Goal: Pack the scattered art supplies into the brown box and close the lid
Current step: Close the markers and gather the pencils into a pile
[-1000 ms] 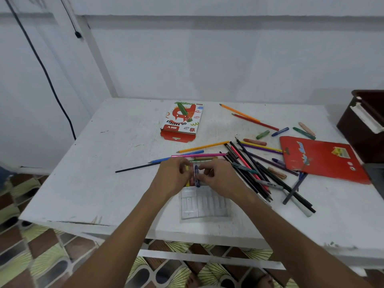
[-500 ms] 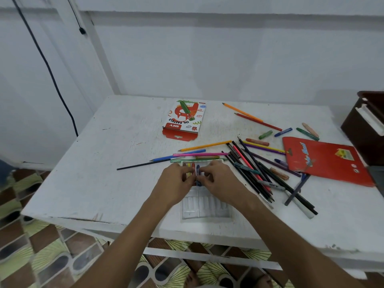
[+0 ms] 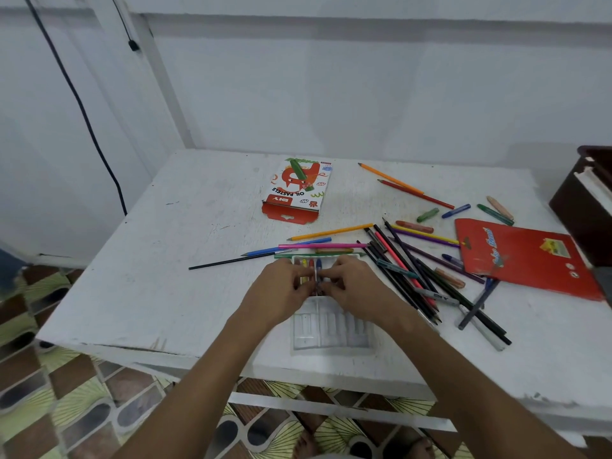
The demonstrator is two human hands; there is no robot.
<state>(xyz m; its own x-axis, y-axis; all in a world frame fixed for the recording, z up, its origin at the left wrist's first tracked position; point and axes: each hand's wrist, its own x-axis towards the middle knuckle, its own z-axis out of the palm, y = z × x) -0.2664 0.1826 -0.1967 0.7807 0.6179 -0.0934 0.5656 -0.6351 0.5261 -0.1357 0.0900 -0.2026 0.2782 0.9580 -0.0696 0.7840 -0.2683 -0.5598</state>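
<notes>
A clear plastic pastel tray (image 3: 331, 331) lies near the table's front edge. Its far end holds a yellow, a red and a blue crayon (image 3: 318, 264). My left hand (image 3: 281, 291) and my right hand (image 3: 356, 286) meet fingertip to fingertip over the tray, pinching the near end of the blue crayon. The fingers hide that end. A pile of coloured pencils (image 3: 410, 266) lies just right of my right hand. Loose crayons (image 3: 427, 214) are scattered further back. The brown box (image 3: 587, 200) stands at the table's right edge, partly out of frame.
An oil pastels carton (image 3: 298, 190) lies at the table's (image 3: 159, 260) centre back. A flat red pencil packet (image 3: 526, 256) lies at the right, beside the brown box. Several pencils (image 3: 308, 241) lie crosswise just beyond the tray. A black cable (image 3: 82, 107) hangs down the left wall.
The blue crayon, held a little above the tray a second ago, now lies down in a tray slot beside the red one. Both hands stay pinched together over it.
</notes>
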